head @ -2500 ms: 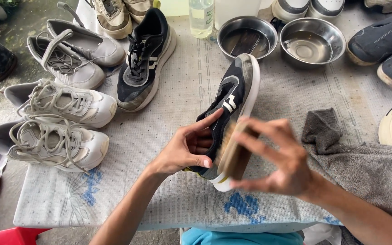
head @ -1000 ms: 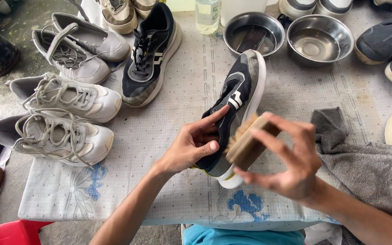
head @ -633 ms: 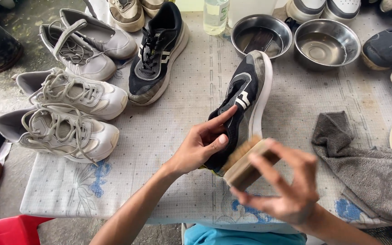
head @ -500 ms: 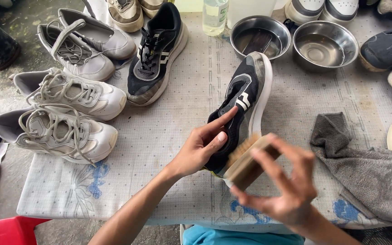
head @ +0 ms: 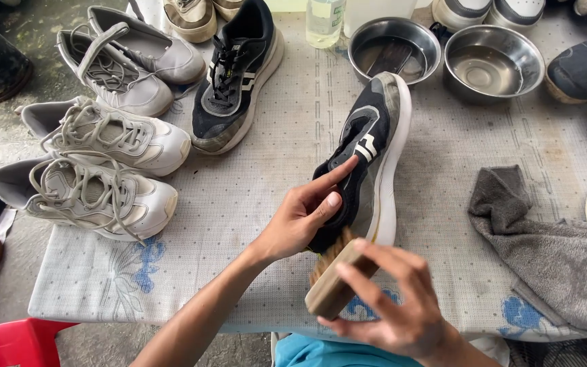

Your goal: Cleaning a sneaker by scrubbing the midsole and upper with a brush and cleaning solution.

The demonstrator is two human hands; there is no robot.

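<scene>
Nearest, at 6 o'clock, the right hand (head: 392,309) wraps its fingers around a wooden scrub brush (head: 338,275), gripping the block w/ bristles turned toward the shoe's heel end. Just above, the left hand (head: 304,217) clamps a black sneaker (head: 368,149) w/ white sole, thumb and fingers pressed on its upper; the shoe lies on its side at centre of the patterned table cover (head: 239,217), toe pointing to 12. At 3 o'clock a grey towel (head: 552,248) lies crumpled. At 9 to 10 o'clock, two pairs of whitish laced sneakers (head: 96,170). Toward 11, the matching black sneaker (head: 236,78) sits upright. Farthest, at 12 to 1 o'clock, two steel bowls (head: 494,61) sit side by side, a clear bottle (head: 324,20) beside them
</scene>
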